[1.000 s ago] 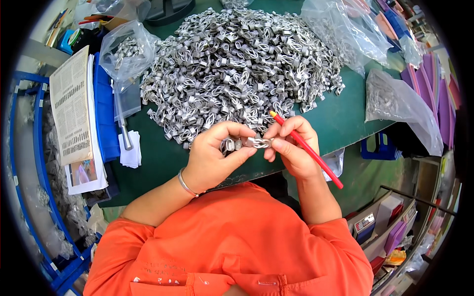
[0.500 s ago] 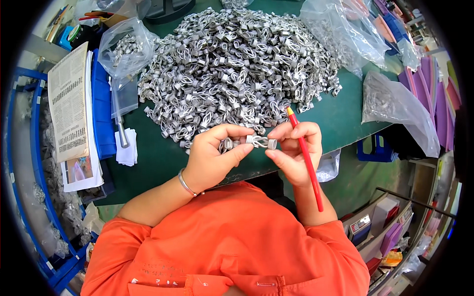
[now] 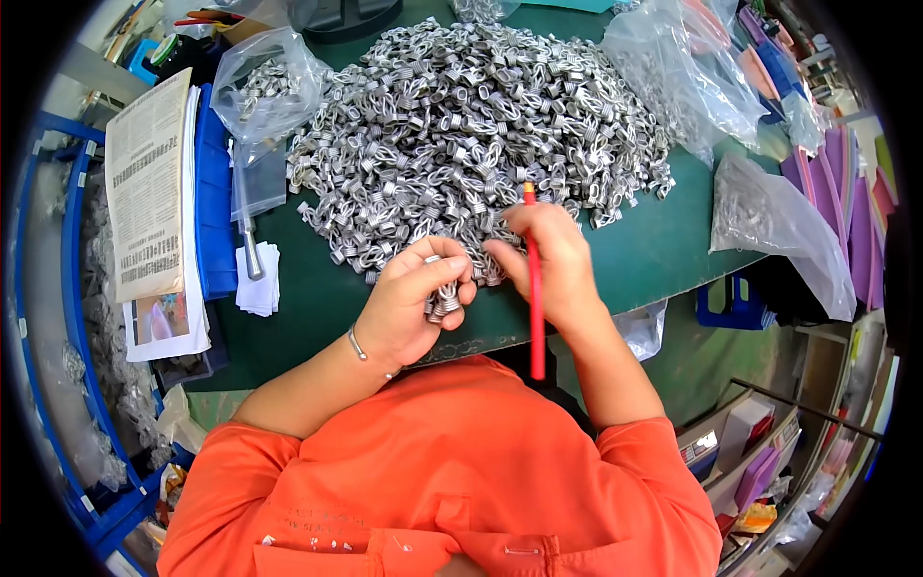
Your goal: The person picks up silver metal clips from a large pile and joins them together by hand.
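Observation:
A large heap of silver-grey metal pieces, each with twisted loops and a ribbed collar end, is spread over the green table. My left hand is closed round a few of the same metal pieces near the table's front edge. A red pencil with a yellow-orange end is tucked in my right hand, crossing it lengthwise. The thumb and forefinger of that hand are at the heap's near edge; whether they touch a piece there I cannot tell.
Clear plastic bags with metal pieces lie left and right of the heap. Printed sheets lean on a blue bin at the left. White paper slips lie beside a metal-ended tool. Purple sheets stand far right.
My right hand has let go of the metal piece both hands held and moved up and left to the heap, pencil still in it. My left hand has turned, keeping metal pieces.

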Available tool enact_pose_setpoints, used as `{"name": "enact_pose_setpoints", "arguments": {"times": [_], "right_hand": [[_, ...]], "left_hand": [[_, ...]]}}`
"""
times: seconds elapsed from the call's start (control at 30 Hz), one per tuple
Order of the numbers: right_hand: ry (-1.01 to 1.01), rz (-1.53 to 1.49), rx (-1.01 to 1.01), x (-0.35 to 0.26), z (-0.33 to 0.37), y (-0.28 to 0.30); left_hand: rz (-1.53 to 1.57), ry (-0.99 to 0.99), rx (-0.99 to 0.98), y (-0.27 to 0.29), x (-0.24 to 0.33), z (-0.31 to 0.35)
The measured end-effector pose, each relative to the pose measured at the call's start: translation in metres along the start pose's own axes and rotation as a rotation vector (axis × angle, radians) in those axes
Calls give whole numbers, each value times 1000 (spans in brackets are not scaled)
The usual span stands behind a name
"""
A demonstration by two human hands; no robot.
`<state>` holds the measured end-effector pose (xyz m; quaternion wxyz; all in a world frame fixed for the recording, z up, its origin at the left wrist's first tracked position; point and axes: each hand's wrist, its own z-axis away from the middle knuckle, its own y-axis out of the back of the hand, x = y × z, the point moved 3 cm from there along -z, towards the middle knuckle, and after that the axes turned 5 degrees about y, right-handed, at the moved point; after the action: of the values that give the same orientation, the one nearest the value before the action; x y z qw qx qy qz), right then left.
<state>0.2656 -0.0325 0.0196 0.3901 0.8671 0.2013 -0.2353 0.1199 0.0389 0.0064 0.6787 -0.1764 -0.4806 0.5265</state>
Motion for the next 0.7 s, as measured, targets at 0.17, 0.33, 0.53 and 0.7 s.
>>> {"name": "enact_pose_setpoints", "arguments": {"times": [0.17,0.33,0.53,0.7], "right_hand": [[-3,176,5,-1,-8,-5],[-515,-747,151,-11,-2,0],[-616,-1010,175,-21,16,0],[-622,-1238,134,-10,29,-5]], "left_hand": [[-211,-24,124,5,8,4],[-891,-558,179,-10,12,6],[-1035,-629,174,-15,13,9],[-892,-515,174,-13,13,11]]}}
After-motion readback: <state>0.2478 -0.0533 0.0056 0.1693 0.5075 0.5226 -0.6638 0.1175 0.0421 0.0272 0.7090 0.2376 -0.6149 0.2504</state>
